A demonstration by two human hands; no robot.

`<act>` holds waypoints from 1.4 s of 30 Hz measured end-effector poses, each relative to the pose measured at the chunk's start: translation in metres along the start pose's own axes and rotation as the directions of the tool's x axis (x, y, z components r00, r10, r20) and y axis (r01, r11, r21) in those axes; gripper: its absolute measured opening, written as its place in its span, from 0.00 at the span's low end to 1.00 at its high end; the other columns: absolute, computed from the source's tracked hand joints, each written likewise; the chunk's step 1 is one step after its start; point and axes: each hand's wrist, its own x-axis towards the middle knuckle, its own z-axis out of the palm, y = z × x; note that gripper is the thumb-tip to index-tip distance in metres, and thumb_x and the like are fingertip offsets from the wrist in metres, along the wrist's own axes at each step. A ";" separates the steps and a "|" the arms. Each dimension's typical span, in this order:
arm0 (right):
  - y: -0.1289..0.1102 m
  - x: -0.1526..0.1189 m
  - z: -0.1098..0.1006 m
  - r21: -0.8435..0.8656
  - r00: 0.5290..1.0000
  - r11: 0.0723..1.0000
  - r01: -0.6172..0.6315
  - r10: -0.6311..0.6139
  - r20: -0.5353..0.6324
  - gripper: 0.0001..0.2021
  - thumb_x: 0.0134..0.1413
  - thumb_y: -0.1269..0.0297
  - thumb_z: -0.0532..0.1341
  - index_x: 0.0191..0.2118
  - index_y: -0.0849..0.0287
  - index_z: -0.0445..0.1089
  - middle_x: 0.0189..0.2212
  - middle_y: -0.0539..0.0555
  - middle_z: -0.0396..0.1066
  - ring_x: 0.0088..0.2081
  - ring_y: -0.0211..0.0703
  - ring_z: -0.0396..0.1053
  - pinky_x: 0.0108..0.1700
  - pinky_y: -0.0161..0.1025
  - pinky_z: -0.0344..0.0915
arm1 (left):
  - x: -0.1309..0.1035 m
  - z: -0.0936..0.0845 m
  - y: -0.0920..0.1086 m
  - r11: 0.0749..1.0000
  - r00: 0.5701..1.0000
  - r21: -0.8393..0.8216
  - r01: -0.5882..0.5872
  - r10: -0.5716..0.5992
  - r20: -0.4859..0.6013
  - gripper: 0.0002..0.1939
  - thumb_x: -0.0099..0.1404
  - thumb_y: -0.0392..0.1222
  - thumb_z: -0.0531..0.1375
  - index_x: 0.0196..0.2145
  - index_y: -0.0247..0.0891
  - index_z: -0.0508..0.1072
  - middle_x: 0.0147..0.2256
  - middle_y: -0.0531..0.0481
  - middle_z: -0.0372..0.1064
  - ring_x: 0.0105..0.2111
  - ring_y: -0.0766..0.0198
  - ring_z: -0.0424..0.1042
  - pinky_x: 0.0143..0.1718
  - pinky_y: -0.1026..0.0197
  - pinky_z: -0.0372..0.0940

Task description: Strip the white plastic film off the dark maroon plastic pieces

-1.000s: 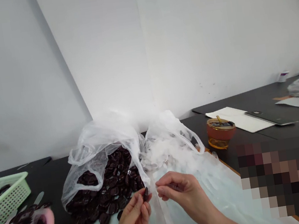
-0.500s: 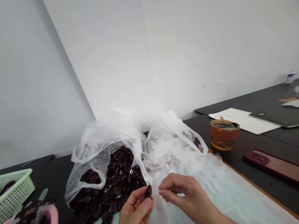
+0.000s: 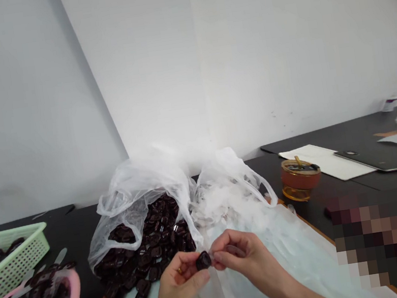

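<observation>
Between the thumb and fingers of my left hand is a small glossy dark-brown piece, its broad face turned up. My right hand is closed in a pinch on a thin clear plastic strip, and its fingertips meet the right side of the dark piece. Many similar dark pieces spill from a white plastic bag just beyond my left hand. Another white bag, with clear plastic pieces at its mouth, lies beyond my right hand.
A pink basket and a pale green basket at the left hold dark pieces, some with clear strips. To the right stand an amber cup, white sheets and a dark phone-like slab. A pixelated patch covers the lower right.
My hands have come together; the right fingertips now touch the dark piece. That piece has been turned so its broad face shows. The view has shifted slightly.
</observation>
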 end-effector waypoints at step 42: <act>0.029 0.003 -0.001 0.030 0.995 0.999 -0.015 0.012 0.103 0.11 0.43 0.59 0.71 0.27 0.62 0.75 0.23 0.48 0.73 0.24 0.33 0.69 0.31 0.32 0.66 | 0.004 -0.007 -0.002 0.993 0.979 0.109 -0.041 0.018 0.204 0.13 0.48 0.33 0.69 0.35 0.37 0.81 0.34 0.44 0.80 0.33 0.58 0.75 0.38 0.59 0.69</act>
